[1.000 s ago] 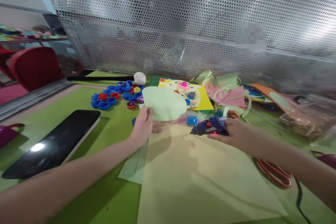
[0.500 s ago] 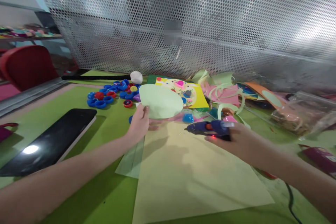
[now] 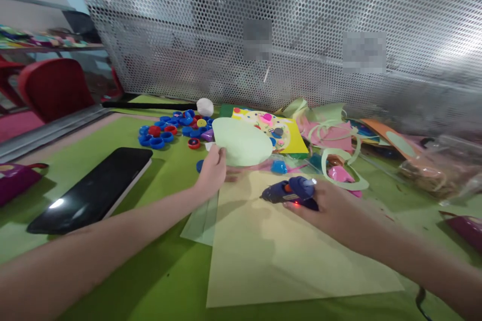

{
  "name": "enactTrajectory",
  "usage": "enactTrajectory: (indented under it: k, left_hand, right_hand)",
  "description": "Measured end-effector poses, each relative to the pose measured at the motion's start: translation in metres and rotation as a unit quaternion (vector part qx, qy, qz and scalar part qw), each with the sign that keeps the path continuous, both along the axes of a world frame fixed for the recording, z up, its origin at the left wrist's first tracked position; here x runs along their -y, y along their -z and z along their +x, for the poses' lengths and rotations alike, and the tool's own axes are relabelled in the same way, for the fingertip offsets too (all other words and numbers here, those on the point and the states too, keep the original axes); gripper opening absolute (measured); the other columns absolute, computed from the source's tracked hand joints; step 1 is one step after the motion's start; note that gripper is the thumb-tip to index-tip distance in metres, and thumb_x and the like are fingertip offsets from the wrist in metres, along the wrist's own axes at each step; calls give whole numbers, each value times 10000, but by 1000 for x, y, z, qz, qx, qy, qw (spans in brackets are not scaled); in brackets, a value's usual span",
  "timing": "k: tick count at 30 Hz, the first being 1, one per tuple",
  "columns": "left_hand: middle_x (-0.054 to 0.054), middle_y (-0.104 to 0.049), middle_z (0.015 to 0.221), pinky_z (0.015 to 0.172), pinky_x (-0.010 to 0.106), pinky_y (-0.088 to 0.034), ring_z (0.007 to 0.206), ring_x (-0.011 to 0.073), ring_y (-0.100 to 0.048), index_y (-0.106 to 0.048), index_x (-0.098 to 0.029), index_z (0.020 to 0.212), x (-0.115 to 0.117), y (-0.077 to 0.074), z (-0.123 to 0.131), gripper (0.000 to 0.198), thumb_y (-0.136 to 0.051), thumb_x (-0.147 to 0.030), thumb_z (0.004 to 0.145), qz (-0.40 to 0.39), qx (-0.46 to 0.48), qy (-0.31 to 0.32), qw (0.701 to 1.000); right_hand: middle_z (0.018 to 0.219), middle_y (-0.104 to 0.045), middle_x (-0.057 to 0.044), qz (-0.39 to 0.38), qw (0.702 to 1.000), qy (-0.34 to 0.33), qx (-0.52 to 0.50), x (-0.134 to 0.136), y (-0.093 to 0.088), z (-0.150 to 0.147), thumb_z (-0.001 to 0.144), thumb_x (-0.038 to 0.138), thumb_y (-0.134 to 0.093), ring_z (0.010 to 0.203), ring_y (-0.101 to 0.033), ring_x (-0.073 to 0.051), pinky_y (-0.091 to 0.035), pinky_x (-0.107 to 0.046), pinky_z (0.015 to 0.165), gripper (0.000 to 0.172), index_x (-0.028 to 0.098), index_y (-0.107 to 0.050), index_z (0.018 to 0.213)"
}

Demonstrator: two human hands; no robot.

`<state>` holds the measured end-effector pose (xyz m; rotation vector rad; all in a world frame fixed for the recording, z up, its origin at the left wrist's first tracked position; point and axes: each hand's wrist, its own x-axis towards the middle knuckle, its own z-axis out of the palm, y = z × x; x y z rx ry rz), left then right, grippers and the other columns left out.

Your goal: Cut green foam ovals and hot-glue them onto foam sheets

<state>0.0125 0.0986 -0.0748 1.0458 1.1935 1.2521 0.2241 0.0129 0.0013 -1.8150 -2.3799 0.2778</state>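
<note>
My left hand [image 3: 212, 168] pinches the left edge of a pale green paper oval [image 3: 243, 143], holding it up above the table. In my right hand [image 3: 326, 198] is a dark blue hot glue gun [image 3: 289, 193], its nozzle pointing left and a red light glowing on it. The gun hangs over a pale yellow paper sheet [image 3: 286, 261], with its tip apart from the oval. Under the sheet's left side lies a light green paper [image 3: 199, 224]. Behind the oval is a decorated yellow card [image 3: 295, 133], partly hidden.
Blue and red bottle caps [image 3: 161, 133] lie at the left, near a black phone [image 3: 98, 188]. Paper scraps [image 3: 327, 130] and a clear plastic bag [image 3: 433, 170] are at the right. A perforated metal panel [image 3: 226, 50] rises behind the table.
The glue gun in my right hand has moved slightly left and down over the yellow sheet. My left hand still holds the oval. The whole view has shifted a little.
</note>
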Motion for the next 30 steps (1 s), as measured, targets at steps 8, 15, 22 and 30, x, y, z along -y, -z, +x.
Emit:
enactTrajectory:
  k: [8, 15, 22, 30]
  left_hand:
    - [-20, -486, 789, 457, 192, -556, 599, 149, -684, -387, -220, 864, -3, 4, -1, 72, -423, -257, 914, 14, 0, 0, 1000]
    - [9, -517, 857, 439, 237, -569, 556, 150, -676, -392, -218, 936, -1, -1, 0, 21, -387, -231, 920, 14, -9, -4, 1000]
    - [-12, -457, 835, 443, 226, -573, 581, 149, -682, -356, -219, 866, 0, -4, 1, 71, -354, -204, 935, 11, -10, -2, 1000]
    - [-37, -421, 760, 446, 207, -567, 585, 146, -681, -351, -218, 821, 1, -3, 2, 114, -361, -209, 934, 8, -5, -6, 1000]
  right_hand:
    - [633, -652, -18, -45, 999, 12, -21, 56, -12, 2, 758, 436, -539, 550, -603, -197, -429, -281, 484, 212, 249, -588, 670]
    - [675, -691, -24, -6, 1000, -1, -21, 92, -4, 49, 692, 385, -574, 559, -637, -231, -449, -286, 409, 106, 297, -610, 646]
    - [735, -665, -1, -69, 995, 9, -64, 68, -10, 32, 798, 415, -479, 644, -626, -189, -496, -277, 574, 192, 272, -607, 792]
    - [678, -621, -12, -113, 993, 18, 0, 45, -13, 2, 772, 487, -492, 573, -572, -180, -407, -269, 488, 273, 230, -557, 709]
